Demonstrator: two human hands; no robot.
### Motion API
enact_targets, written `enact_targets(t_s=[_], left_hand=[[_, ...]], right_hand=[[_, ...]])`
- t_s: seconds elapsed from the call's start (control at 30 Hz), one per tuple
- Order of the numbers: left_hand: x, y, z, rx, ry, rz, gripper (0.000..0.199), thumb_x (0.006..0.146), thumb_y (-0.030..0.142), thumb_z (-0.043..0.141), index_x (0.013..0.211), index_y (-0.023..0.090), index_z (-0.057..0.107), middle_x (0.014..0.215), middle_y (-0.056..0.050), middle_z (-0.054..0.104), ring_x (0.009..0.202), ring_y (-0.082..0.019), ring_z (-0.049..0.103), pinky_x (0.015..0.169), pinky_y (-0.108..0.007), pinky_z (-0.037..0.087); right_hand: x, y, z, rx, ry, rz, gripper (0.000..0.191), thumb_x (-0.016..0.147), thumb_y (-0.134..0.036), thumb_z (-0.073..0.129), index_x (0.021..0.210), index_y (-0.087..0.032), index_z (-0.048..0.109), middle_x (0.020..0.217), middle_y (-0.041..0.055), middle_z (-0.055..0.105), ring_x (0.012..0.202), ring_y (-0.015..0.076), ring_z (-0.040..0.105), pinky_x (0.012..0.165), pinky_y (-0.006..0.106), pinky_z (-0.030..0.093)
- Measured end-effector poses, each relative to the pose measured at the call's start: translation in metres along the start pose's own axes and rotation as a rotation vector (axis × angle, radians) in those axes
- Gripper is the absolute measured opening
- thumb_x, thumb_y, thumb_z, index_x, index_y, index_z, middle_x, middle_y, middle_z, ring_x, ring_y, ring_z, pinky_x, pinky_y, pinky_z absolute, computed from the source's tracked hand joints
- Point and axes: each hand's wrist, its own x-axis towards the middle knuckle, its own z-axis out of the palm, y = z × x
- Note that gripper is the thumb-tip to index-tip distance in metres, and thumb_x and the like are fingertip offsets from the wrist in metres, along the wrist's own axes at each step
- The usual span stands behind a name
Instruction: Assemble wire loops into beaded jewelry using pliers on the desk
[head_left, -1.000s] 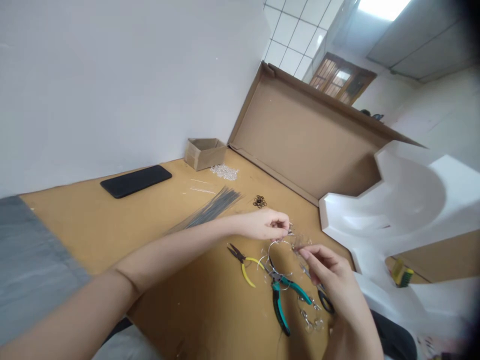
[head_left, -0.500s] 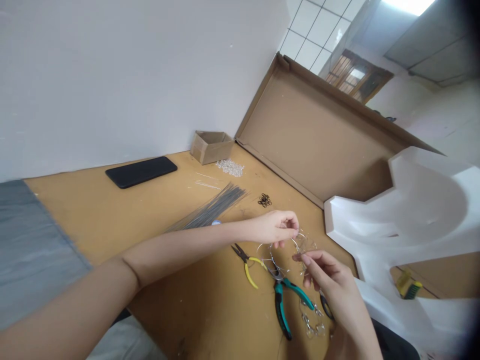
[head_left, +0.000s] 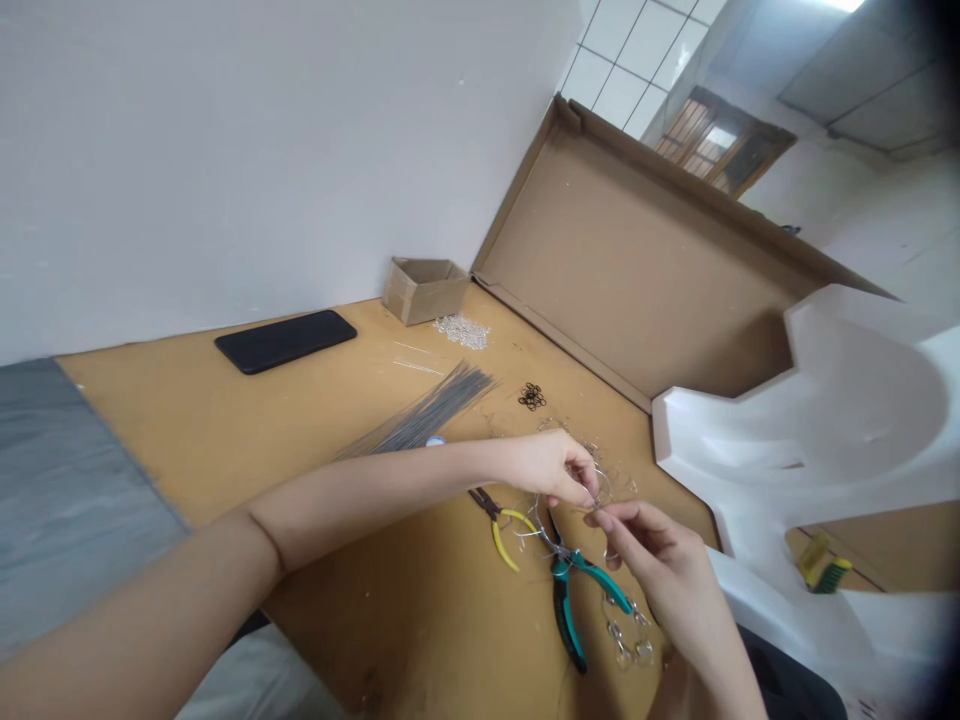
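Note:
My left hand [head_left: 551, 468] reaches in from the left, thumb and fingers pinched on a thin silvery wire piece [head_left: 598, 503]. My right hand [head_left: 656, 550] meets it there, thumb and forefinger closed on the same piece. Thin wire loops hang and lie around and below the fingers, partly hidden by them. Under the hands lie green-handled pliers [head_left: 568, 600] with spread handles and yellow-handled pliers [head_left: 501, 530]. A wire chain with clear pieces [head_left: 626, 640] rests right of the green handles.
A bundle of grey wires [head_left: 431, 410], black rings [head_left: 532, 397], a heap of small clear pieces [head_left: 463, 331], a small cardboard box [head_left: 425, 290] and a black flat object [head_left: 286, 341] lie beyond my arm. At right stand a cardboard panel [head_left: 637, 250] and white moulded foam [head_left: 750, 450].
My left hand has moved down and right, so its fingertips now meet those of my right hand at the wire piece. The wire loops below have shifted.

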Motion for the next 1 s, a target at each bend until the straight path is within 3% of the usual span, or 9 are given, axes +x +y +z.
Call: enact_targets(t_s=[0.3,0.5,0.73,0.87,1.0], left_hand=[[-0.003,0.007,-0.002,-0.019,-0.054,-0.011,0.009,0.073,0.021,0.062,0.076,0.014,0.059,0.061,0.004,0.055,0.046,-0.005,0.05,0.049,-0.019,0.04],[-0.006,0.015,-0.004,-0.03,-0.012,-0.016,0.007,0.074,0.018,0.062,0.075,0.014,0.057,0.058,0.005,0.054,0.046,-0.005,0.049,0.05,-0.019,0.041],[-0.008,0.018,-0.007,-0.001,-0.022,0.026,0.015,0.081,0.028,0.055,0.078,0.013,0.059,0.07,0.0,0.061,0.049,-0.005,0.05,0.051,-0.019,0.042],[-0.009,0.02,-0.004,0.039,0.026,0.012,0.019,0.084,0.029,0.051,0.076,0.013,0.058,0.069,0.0,0.061,0.048,-0.005,0.048,0.051,-0.018,0.042],[-0.009,0.02,0.0,0.039,0.081,0.031,0.02,0.086,0.03,0.047,0.088,0.013,0.058,0.066,0.001,0.059,0.047,-0.005,0.048,0.051,-0.019,0.042]], right_hand=[[-0.001,0.006,-0.004,-0.04,-0.024,-0.01,0.027,0.072,-0.045,0.06,0.068,-0.018,0.065,0.057,0.002,0.062,0.047,0.0119,0.051,0.047,0.023,0.043],[-0.004,0.009,-0.011,-0.023,0.006,0.016,0.029,0.071,-0.046,0.061,0.069,-0.018,0.065,0.061,0.0033,0.063,0.049,0.0125,0.051,0.046,0.024,0.042],[-0.004,0.015,-0.018,-0.032,0.026,0.055,0.03,0.073,-0.047,0.061,0.072,-0.018,0.066,0.055,0.0007,0.057,0.05,0.0128,0.05,0.045,0.023,0.04],[-0.003,0.016,-0.018,-0.029,0.027,0.045,0.03,0.073,-0.048,0.061,0.071,-0.018,0.066,0.056,0.0001,0.058,0.051,0.0125,0.052,0.048,0.023,0.041],[-0.001,0.014,-0.018,-0.021,0.02,0.049,0.033,0.071,-0.05,0.061,0.07,-0.018,0.066,0.056,0.0006,0.058,0.051,0.0129,0.052,0.049,0.024,0.04]])
